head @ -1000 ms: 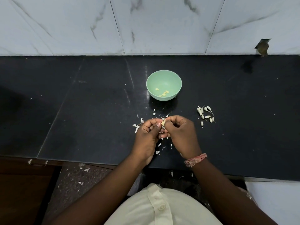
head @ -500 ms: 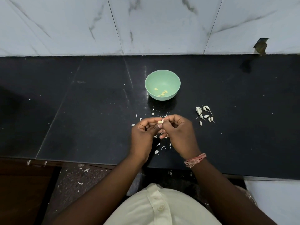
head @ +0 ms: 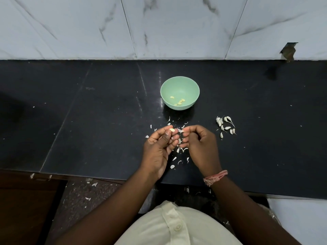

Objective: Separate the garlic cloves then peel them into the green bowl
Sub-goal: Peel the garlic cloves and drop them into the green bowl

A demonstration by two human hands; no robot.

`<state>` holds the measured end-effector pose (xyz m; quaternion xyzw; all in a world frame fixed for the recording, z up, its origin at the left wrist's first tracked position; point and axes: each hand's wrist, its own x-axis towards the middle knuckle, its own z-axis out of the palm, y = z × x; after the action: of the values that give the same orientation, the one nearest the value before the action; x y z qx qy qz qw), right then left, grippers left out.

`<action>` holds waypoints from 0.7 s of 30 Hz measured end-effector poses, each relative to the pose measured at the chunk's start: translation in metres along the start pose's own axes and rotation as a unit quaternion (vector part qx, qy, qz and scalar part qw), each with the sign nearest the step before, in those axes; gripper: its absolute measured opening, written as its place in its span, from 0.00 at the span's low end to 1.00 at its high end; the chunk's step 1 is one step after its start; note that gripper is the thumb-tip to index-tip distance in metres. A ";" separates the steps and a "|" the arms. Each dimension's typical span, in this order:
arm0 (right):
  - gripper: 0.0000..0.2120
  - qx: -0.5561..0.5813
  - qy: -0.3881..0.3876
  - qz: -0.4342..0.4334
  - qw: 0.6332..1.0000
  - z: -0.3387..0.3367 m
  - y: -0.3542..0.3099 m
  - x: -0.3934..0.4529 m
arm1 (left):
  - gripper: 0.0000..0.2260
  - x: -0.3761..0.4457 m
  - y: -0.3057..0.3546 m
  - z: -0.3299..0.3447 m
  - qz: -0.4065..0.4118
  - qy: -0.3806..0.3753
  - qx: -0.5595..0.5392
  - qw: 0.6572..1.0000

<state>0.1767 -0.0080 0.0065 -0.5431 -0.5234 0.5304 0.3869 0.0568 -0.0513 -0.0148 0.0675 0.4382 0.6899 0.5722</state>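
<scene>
the peeled garlic clove [head: 171, 129] sits pinched at the fingertips of the left hand [head: 160, 147], thumb curled over it, its long axis lying roughly left to right. the green bowl [head: 180, 85] stands straight beyond that grip, toward the far wall and a touch to the right, with nothing between clove and rim but a few flecks of skin, so the left hand is the nearer one and looks best placed to carry the clove over. judging by the clean yellow surface, this clove seems ready to drop in. the right hand [head: 201, 145] hovers just beside it, fingers curled, pinching a scrap of papery skin [head: 180, 130]. the bowl already holds a few peeled cloves [head: 179, 102]. a cluster of unpeeled cloves [head: 225, 125] waits to the right of the right hand, near but apart from it. loose skin scraps [head: 179, 151] litter the black stone counter [head: 88, 121] under and around both hands. behind the counter rises a white marble-tiled wall [head: 88, 27].
</scene>
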 end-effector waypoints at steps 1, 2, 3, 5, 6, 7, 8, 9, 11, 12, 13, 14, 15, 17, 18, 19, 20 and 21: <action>0.11 -0.014 0.010 -0.012 1.000 0.001 0.001 0.000 | 0.10 0.000 0.000 0.000 -0.001 0.000 -0.005 1.000; 0.09 -0.033 0.020 -0.027 0.999 0.001 0.002 0.000 | 0.10 0.000 0.001 0.000 -0.004 0.001 -0.011 1.000; 0.09 -0.057 0.029 -0.044 0.997 0.001 0.002 0.001 | 0.10 0.000 0.002 0.000 -0.006 0.000 -0.017 1.000; 0.10 -0.093 0.034 -0.062 0.993 0.001 0.007 0.003 | 0.11 0.000 0.003 0.000 -0.012 0.000 -0.021 1.000; 0.08 -0.090 0.030 -0.059 0.994 0.000 0.010 0.005 | 0.11 0.000 0.003 0.000 -0.014 0.001 -0.021 1.000; 0.05 -0.079 0.022 -0.054 0.995 0.001 0.013 0.007 | 0.11 0.000 0.003 0.000 -0.015 0.002 -0.021 1.000; 0.03 -0.071 0.014 -0.052 0.996 0.001 0.015 0.007 | 0.11 0.000 0.003 0.000 -0.017 0.005 -0.021 1.000; 0.04 -0.069 0.010 -0.058 0.996 0.001 0.017 0.007 | 0.11 0.000 0.003 0.000 -0.019 0.007 -0.021 1.000; 0.08 -0.086 0.001 -0.088 0.992 0.000 0.015 0.006 | 0.11 0.001 0.002 -0.001 -0.020 0.008 -0.019 1.000; 0.08 -0.102 -0.008 -0.110 0.989 -0.001 0.013 0.004 | 0.12 0.002 0.001 -0.002 -0.020 0.006 -0.016 1.000; 0.08 -0.120 -0.018 -0.133 0.984 -0.001 0.011 0.003 | 0.12 0.002 -0.001 -0.002 -0.019 0.002 -0.012 1.000; 0.08 -0.138 -0.024 -0.151 0.979 0.000 0.010 0.002 | 0.12 0.003 -0.002 -0.002 -0.014 -0.002 -0.004 1.000; 0.09 -0.150 -0.025 -0.163 0.975 0.000 0.009 0.002 | 0.11 0.003 -0.003 -0.002 -0.008 -0.006 0.007 1.000; 0.09 -0.165 -0.020 -0.173 0.971 0.001 0.009 0.002 | 0.11 0.003 -0.005 -0.001 0.008 -0.013 0.036 0.999; 0.09 -0.169 -0.017 -0.175 0.970 0.001 0.009 0.003 | 0.11 0.003 -0.005 -0.001 0.015 -0.017 0.051 0.998; 0.08 -0.170 -0.015 -0.178 0.969 0.000 0.010 0.003 | 0.11 0.002 -0.006 -0.001 0.022 -0.021 0.063 0.998; 0.07 -0.171 -0.013 -0.181 0.968 0.000 0.011 0.004 | 0.12 0.002 -0.006 -0.001 0.028 -0.024 0.074 0.997; 0.07 -0.172 -0.013 -0.184 0.968 0.000 0.012 0.005 | 0.12 0.002 -0.006 -0.001 0.033 -0.026 0.083 0.996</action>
<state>0.1783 -0.0049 -0.0058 -0.4885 -0.7029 0.3592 0.3720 0.0601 -0.0499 -0.0203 0.1474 0.4765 0.6675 0.5529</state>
